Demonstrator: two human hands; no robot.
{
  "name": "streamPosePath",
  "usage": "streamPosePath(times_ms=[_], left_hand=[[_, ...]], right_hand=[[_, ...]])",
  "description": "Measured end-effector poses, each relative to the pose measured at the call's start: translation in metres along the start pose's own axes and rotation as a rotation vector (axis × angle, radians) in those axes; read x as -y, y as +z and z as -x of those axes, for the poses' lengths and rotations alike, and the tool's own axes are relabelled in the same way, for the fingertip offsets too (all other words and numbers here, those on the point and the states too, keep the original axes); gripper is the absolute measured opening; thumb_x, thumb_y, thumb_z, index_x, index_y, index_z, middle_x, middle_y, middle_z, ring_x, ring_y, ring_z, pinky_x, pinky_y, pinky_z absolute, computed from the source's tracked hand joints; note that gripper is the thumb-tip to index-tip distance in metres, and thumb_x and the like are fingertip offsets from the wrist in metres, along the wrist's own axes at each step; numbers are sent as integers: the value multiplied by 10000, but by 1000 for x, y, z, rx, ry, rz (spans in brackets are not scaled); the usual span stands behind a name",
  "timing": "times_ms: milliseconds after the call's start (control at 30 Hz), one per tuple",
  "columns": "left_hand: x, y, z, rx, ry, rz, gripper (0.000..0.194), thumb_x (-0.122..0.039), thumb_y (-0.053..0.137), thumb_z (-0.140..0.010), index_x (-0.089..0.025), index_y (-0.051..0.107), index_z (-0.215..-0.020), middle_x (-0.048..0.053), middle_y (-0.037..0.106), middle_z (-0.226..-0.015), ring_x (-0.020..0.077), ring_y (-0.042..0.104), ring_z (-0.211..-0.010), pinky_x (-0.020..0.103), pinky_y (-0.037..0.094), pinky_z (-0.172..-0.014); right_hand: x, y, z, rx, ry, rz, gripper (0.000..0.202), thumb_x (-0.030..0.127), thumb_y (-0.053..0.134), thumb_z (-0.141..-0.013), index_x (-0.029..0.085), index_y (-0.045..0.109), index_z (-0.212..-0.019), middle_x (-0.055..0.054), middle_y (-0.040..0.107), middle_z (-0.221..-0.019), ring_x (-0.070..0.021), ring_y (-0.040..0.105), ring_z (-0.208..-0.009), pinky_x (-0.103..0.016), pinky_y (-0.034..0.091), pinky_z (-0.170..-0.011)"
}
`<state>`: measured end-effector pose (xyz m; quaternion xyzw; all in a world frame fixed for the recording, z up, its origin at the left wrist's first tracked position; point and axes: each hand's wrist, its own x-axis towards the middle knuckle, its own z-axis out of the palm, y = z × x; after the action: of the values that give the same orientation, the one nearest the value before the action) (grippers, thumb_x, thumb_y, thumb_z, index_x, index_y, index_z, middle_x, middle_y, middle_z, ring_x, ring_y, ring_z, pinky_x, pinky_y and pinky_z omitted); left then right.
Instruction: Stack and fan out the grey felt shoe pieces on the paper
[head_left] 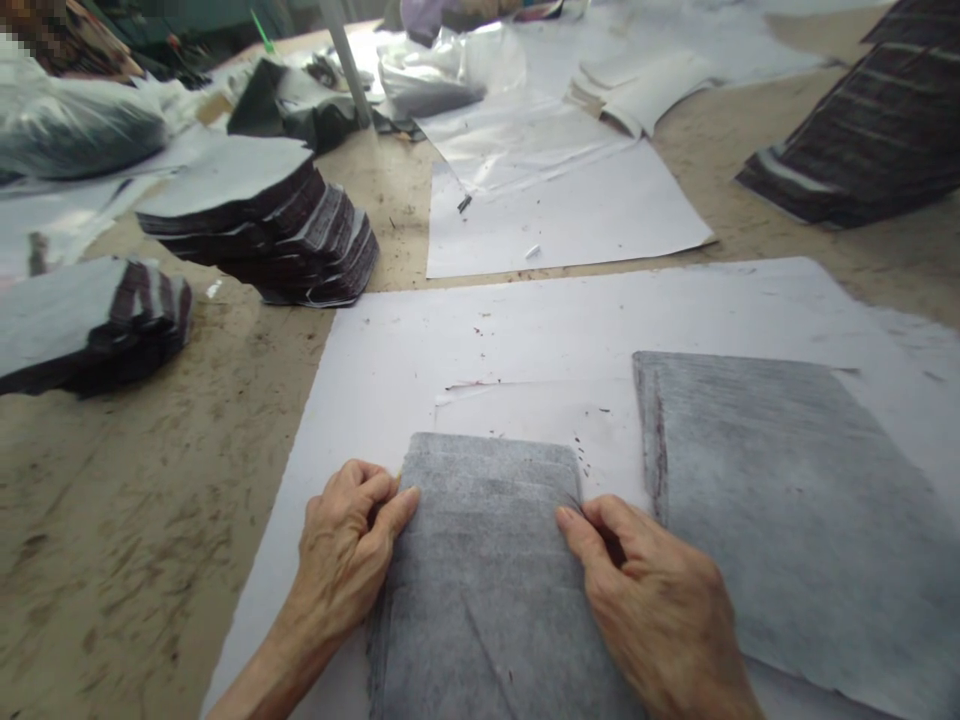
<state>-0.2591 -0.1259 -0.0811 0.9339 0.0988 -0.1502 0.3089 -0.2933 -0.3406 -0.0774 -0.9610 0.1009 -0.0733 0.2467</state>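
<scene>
Clear bag (67,125) stuffed with dark fabric far left, stacked cut pieces (262,225), left hand (341,555) pinching left edge of grey fabric stack (487,580) on white paper (540,330), right hand (652,610) gripping its right edge, larger grey sheet (795,520) beside.

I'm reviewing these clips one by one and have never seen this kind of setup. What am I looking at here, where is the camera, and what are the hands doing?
There is no machine: a camera worn on a person's head looks forward and down at their two bare hands. The left hand and right hand pinch the side edges of a stack of grey fabric pieces that lies on a white paper sheet. Beside it lies a larger grey fabric piece. Farther off on the worn table sit dark fabric stacks and more paper.
</scene>
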Motion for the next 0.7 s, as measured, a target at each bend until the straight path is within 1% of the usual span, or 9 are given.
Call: streamPosePath(times_ms=[100, 233, 533, 700], left_hand=[[0, -1, -2, 28, -7, 9, 329, -462, 436, -752, -207, 422, -545, 5, 459, -749, 193, 448, -770, 355, 291, -715], [0, -1, -2, 27, 0, 5, 322, -458, 439, -757, -207, 431, -555, 3, 461, -749, 189, 449, -763, 354, 292, -712], [1, 5, 2, -71, 99, -13, 289, -424, 448, -776, -216, 487, -579, 5, 486, -742, 187, 464, -759, 353, 309, -706], [2, 6, 3, -90, 118, -40, 288, -422, 449, -781, -217, 504, -586, 7, 486, -727, 187, 469, -736, 347, 308, -673]], right_hand=[[0, 0, -2, 15, 34, -41, 368, 388, 376, -812, 208, 469, -505, 33, 532, -509, -123, 509, -458, -232, 289, -402], [0, -1, -3, 37, 89, -79, 353, 403, 390, -779, 209, 473, -496, 35, 529, -501, -122, 497, -448, -229, 285, -401], [3, 0, -1, 79, 200, -19, 335, 428, 397, -738, 220, 465, -485, 26, 527, -480, -136, 451, -399, -239, 263, -402], [3, 1, -1, 90, 219, 8, 321, 412, 382, -737, 221, 439, -485, 22, 525, -490, -147, 458, -417, -243, 260, -424]])
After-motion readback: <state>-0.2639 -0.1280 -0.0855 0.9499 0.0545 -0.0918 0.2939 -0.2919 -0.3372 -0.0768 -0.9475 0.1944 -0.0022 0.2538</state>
